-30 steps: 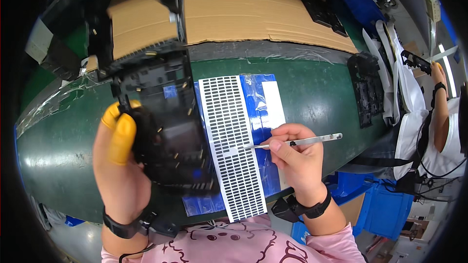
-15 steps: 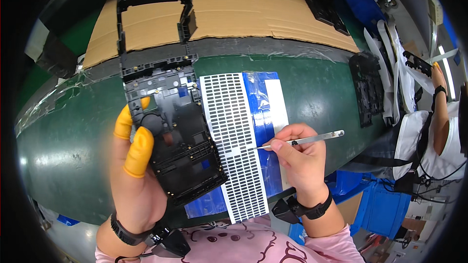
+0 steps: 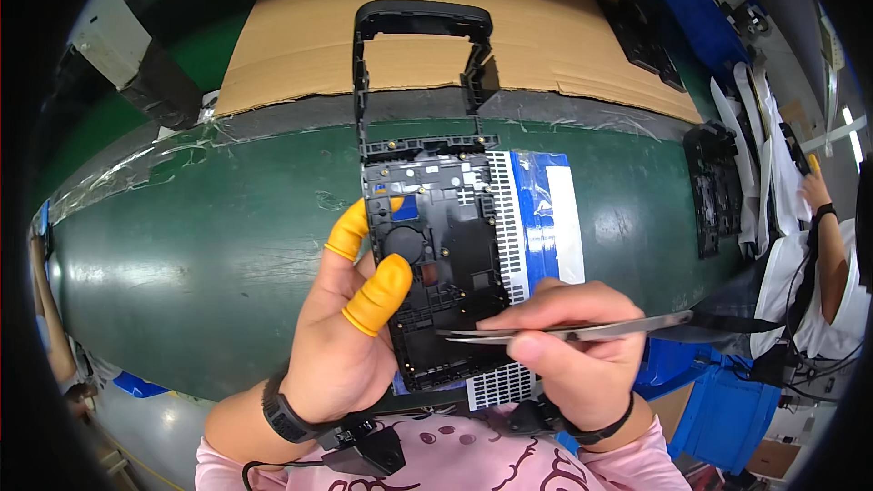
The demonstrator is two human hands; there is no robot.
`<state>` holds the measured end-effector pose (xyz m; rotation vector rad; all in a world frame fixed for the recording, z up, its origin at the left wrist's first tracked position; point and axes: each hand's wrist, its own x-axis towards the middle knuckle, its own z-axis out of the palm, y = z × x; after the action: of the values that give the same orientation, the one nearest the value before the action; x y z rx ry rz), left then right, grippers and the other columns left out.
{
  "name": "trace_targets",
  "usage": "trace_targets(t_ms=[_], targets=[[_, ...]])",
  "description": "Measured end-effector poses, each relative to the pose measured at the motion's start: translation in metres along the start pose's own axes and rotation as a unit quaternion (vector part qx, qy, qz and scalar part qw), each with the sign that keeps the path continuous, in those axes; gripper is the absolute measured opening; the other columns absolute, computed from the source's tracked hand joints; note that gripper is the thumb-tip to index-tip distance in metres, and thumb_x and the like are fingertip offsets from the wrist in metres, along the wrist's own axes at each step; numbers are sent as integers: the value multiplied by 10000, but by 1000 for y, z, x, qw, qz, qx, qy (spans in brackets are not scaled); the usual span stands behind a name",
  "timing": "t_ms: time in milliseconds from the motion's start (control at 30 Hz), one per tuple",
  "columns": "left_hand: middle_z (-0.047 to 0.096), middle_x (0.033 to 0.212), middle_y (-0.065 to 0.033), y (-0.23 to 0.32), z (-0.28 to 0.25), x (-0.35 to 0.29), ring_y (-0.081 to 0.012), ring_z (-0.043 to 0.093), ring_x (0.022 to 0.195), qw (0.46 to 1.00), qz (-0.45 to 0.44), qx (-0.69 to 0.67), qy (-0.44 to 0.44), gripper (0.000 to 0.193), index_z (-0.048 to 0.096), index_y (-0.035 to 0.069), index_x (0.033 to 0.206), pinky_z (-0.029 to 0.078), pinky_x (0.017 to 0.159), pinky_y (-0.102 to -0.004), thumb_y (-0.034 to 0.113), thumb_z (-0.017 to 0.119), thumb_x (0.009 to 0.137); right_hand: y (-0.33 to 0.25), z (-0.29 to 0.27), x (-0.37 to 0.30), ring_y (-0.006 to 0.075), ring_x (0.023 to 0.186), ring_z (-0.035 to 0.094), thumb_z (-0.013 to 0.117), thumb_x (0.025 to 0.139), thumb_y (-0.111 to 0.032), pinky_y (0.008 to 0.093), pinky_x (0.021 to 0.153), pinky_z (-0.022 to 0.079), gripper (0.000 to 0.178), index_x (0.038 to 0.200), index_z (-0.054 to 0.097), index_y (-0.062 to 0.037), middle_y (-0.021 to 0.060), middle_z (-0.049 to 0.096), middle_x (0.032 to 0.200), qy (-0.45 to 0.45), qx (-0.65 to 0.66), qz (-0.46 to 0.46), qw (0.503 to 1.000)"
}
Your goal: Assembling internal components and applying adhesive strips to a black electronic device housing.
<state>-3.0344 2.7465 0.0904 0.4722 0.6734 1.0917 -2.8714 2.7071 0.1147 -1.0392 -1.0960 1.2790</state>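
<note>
The fingers of the right hand pinch the metal tweezers against the thumb. The tweezer tips lie over the lower bay of the black plastic frame; contact with it, or any piece between the tips, cannot be determined. The left hand, with yellow finger covers on the thumb and one finger, grips the frame at its left edge, above the surface. The step in hand appears to be tweezer work on the lower bay. The next move calls for a steady frame and controlled tip alignment. Behind the frame lies the perforated-looking white sheet with dark rectangles, beside blue film. Cardboard lies beyond.
</note>
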Motion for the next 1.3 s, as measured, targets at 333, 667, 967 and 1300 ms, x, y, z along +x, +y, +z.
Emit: trace_targets(t_ms=[333,667,967,1300], targets=[[465,1162,-103,2,-4,-5,-223,486,1037,998,-29,-18,-61,518,319,121,1255,405,886,-371,175,577,808,4,12,11,109,674,562,621,734,9,204,595,441,112,827,574,52,113,623,789,87,38,-38,995],[466,1166,-117,2,-5,-5,-233,482,1043,996,-44,-43,-59,425,364,82,1227,390,901,-383,193,504,841,18,13,11,97,656,551,601,740,25,198,588,430,93,827,573,40,109,618,779,67,20,-40,997],[462,1172,-123,4,-4,-7,-248,488,1043,995,-57,-68,-56,416,368,79,1223,396,898,-386,198,494,844,16,14,13,100,660,553,595,742,30,201,586,433,91,829,576,42,109,616,774,49,29,-35,998],[457,1181,-123,4,-3,-7,-251,485,1051,995,-48,-69,-49,412,370,76,1223,393,903,-391,186,491,845,16,14,13,100,671,550,609,737,26,202,598,426,101,835,590,42,92,612,774,43,9,-37,998]])
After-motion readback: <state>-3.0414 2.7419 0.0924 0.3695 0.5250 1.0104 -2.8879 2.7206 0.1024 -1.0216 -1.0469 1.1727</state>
